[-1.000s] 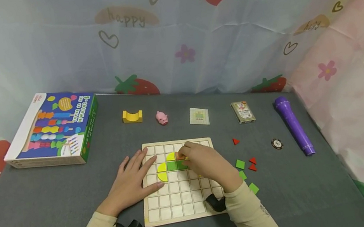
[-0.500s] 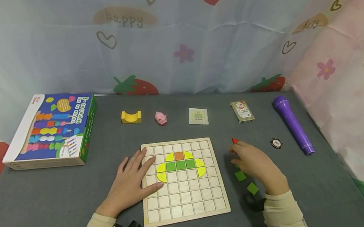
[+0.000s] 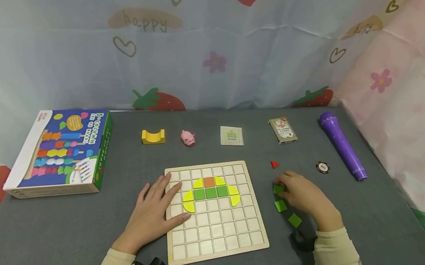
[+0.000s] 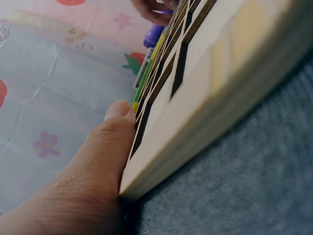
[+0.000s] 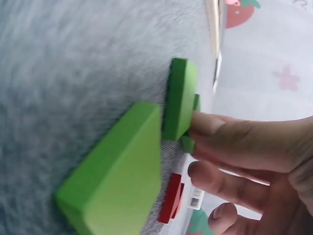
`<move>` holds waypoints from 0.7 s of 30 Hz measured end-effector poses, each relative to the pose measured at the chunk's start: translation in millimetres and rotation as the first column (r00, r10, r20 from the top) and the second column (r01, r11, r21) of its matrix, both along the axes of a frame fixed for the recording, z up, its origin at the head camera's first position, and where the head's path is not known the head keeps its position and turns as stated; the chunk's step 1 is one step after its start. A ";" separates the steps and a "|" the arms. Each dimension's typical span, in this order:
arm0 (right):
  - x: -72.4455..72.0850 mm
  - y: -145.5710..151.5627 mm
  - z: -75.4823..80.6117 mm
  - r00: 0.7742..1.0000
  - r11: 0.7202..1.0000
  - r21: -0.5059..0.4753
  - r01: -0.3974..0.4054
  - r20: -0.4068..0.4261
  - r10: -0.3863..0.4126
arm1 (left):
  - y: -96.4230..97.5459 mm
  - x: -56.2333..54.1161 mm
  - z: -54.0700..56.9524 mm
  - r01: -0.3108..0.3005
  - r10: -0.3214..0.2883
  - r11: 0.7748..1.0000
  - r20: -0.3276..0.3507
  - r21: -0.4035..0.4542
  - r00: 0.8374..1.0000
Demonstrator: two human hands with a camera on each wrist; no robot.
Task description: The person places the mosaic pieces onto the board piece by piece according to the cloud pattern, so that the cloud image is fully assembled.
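My left hand (image 3: 152, 212) rests with fingers spread on the left edge of a wooden grid board (image 3: 217, 246). In the left wrist view, its thumb (image 4: 105, 147) lies along the board's edge. Set into the grid are yellow rounded pieces (image 3: 189, 206), an orange square (image 3: 209, 182) and a row of green squares (image 3: 211, 192). Right of the board, my right hand (image 3: 301, 192) pinches a green square tile (image 3: 278, 189) between thumb and fingers. Two more green tiles (image 3: 281, 206) lie nearer me. Red triangles (image 5: 170, 198) show beside the fingers in the right wrist view.
Behind the board stand a yellow curved block (image 3: 153, 136), a pink pig figure (image 3: 187, 138), a pattern card (image 3: 231, 135) and a playing-card box (image 3: 283, 130). A poker chip (image 3: 322, 167) and purple toy microphone (image 3: 342, 145) lie right. A game box (image 3: 63, 152) occupies the far left.
My right hand has left the board, where the orange square now shows uncovered. It moved right toward the red triangle, then down to the green tile. My left hand stays put.
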State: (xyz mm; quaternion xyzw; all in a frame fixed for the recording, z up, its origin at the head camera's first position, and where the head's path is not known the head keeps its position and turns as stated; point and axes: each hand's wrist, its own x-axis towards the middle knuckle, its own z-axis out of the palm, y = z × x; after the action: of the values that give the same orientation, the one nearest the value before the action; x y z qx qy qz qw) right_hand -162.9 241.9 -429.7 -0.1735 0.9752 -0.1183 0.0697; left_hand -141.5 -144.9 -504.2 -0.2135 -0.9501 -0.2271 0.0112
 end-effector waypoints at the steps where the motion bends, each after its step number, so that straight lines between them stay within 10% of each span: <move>1: -0.4 0.4 -0.8 1.000 1.000 -0.006 0.000 -0.004 0.000 | -0.1 0.1 0.1 -0.002 0.002 1.000 0.000 0.000 1.000; 21: 4.9 -24.3 10.3 0.999 0.999 0.022 -0.025 -0.027 0.026 | 0.1 0.1 0.7 0.004 -0.004 1.000 -0.001 0.003 1.000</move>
State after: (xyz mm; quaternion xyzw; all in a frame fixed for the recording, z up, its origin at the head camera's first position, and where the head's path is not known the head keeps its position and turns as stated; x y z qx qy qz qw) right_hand -158.0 217.6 -419.4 -0.1866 0.9750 -0.1045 0.0595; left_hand -141.3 -144.8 -503.5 -0.2155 -0.9494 -0.2283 0.0116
